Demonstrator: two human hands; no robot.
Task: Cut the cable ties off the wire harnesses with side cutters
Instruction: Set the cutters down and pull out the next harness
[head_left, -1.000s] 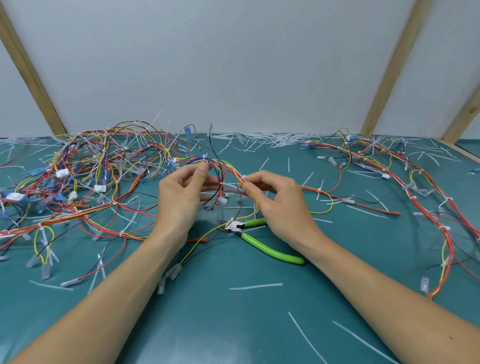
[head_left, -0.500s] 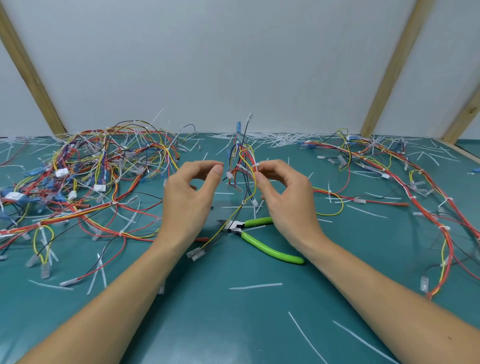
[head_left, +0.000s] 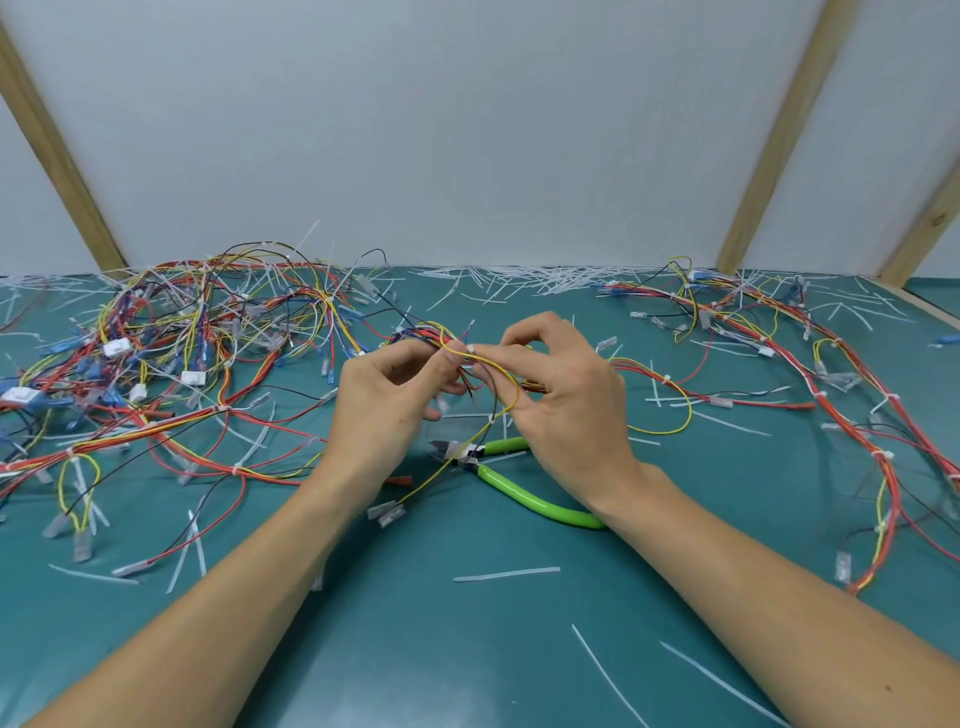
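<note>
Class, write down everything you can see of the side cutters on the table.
The side cutters lie flat on the green table, below both hands, held by neither. Their handles look sleeved in bright green plastic; the metal head points left. One handle curves toward the right wrist, the other disappears under the right hand. A yellow wire crosses the head.

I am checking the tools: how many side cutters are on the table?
1. The side cutters lie on the green table, below both hands; more could hide under the wire piles.
</note>
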